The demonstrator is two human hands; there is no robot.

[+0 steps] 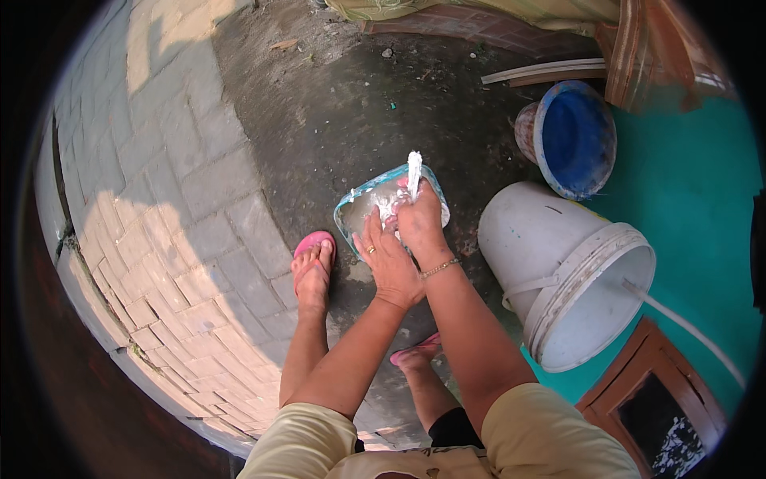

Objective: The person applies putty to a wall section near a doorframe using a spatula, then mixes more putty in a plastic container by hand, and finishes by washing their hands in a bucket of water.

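Dark ground (295,120) | teal-rimmed tub (383,179): white paste (388,206) | right hand (421,223): white-coated stick (414,169)

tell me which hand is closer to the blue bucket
Right. The right hand lies below-left of the blue bucket in the picture; the left hand lies farther below-left.

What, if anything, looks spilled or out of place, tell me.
White smears mark the blue-rimmed container, and a pale patch breaks up the dark ground beside it, possibly spillage; I cannot be sure. Nothing else stands out.
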